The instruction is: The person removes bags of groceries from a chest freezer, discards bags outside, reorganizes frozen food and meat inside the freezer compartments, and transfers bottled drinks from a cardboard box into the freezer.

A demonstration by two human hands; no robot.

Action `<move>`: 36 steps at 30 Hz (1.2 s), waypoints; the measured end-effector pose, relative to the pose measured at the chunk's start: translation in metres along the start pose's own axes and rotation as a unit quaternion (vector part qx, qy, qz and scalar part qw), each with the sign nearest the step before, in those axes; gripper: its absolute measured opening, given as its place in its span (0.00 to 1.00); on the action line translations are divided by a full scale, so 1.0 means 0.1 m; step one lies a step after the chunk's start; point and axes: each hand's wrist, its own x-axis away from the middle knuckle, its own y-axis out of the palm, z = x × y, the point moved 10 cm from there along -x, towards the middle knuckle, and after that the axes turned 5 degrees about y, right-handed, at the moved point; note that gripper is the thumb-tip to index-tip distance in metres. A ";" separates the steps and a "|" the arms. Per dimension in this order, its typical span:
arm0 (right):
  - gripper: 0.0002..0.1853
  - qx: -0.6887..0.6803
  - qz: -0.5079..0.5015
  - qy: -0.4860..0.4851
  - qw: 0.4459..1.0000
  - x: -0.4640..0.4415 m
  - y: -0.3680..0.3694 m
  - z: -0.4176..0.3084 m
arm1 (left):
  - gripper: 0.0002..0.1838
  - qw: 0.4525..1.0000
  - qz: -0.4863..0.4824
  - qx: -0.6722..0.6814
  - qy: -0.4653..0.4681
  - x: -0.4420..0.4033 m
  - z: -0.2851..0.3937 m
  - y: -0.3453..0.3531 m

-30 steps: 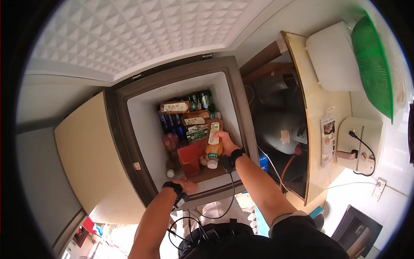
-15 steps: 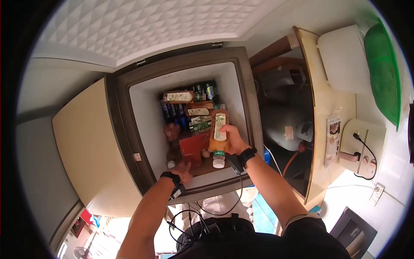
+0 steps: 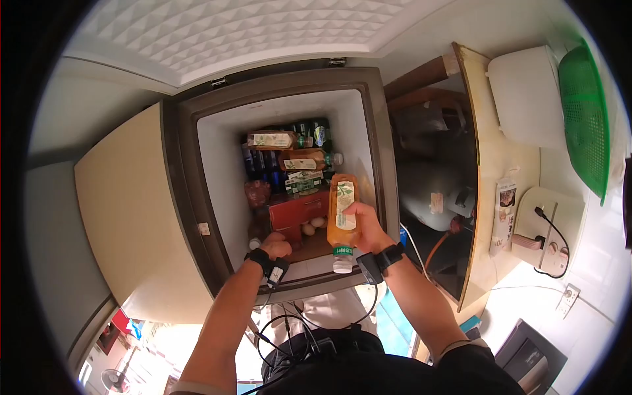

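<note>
My right hand (image 3: 367, 227) grips a drink bottle (image 3: 342, 237) with amber liquid, a pale label and a green neck band. Its white cap points toward me, above the front part of the open chest freezer (image 3: 388, 151). Low at the front left, my left hand (image 3: 277, 246) has its fingers curled beside a red box (image 3: 299, 209); what they hold, if anything, is hidden. Next to that hand, the white cap of another bottle (image 3: 255, 243) shows. Several eggs (image 3: 309, 229) lie right of the red box.
Two similar bottles, a rear one (image 3: 271, 140) and a nearer one (image 3: 301, 160), lie among dark blue cans (image 3: 264, 160). A reddish bag (image 3: 257, 193) sits at the left wall. The raised lid (image 3: 230, 33) is behind; a gas cylinder (image 3: 431, 187) stands in the right cabinet.
My right hand has brought the bottle toward me and slightly right, away from the other bottles. My left hand's fingers have curled in near the red box. More of the eggs shows.
</note>
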 end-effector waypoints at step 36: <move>0.20 0.018 0.064 -0.009 0.998 -1.08 -0.51 -0.39 | 0.35 0.814 0.243 0.517 -0.108 0.04 -0.43 -0.14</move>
